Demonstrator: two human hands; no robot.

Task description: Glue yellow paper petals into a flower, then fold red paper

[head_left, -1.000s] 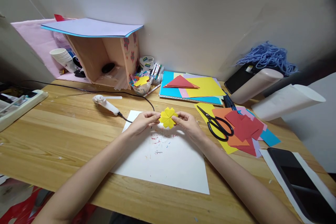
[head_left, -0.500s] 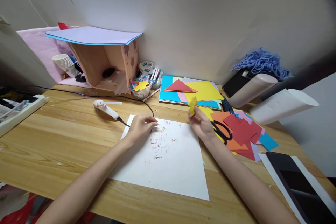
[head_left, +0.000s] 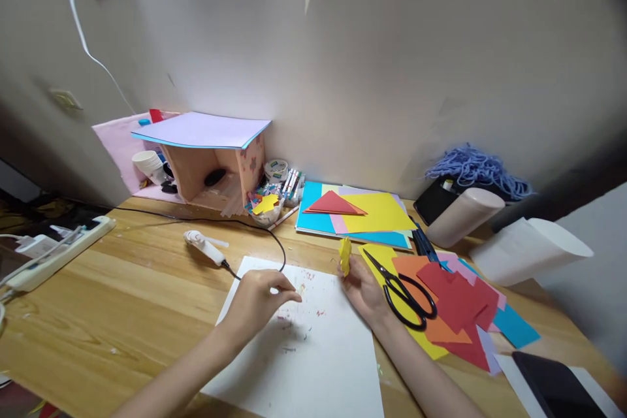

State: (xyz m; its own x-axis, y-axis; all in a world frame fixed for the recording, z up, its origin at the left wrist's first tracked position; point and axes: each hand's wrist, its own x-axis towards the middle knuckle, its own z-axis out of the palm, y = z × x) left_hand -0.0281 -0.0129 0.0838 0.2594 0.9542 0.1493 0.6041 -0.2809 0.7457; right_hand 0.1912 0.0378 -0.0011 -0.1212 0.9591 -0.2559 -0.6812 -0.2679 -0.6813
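Note:
A small yellow paper flower (head_left: 345,257), seen nearly edge-on, is pinched in the raised fingers of my right hand (head_left: 365,290). That hand is over the right edge of a white sheet of paper (head_left: 333,366) with coloured specks and marks on it. Above the sheet's left part, my left hand (head_left: 262,304) has thumb and fingers brought together; whatever is between them, if anything, cannot be made out. Black-handled scissors (head_left: 404,294) lie on yellow and orange paper just right of my right hand. A white glue gun (head_left: 204,248) rests on the table beyond my left hand.
Coloured paper scraps (head_left: 458,294) spread at right, near a phone (head_left: 558,382) and paper rolls (head_left: 531,251). At the back are stacked coloured sheets (head_left: 382,212), a bowl of scraps (head_left: 268,212) and a cardboard box (head_left: 249,170). A black cord (head_left: 196,219) crosses the table; a power strip (head_left: 63,255) is left.
The camera view has tilted up, so the table sits lower and the scissors show fully. My right hand has turned the yellow paper flower more edge-on. The left hand keeps its pinched shape.

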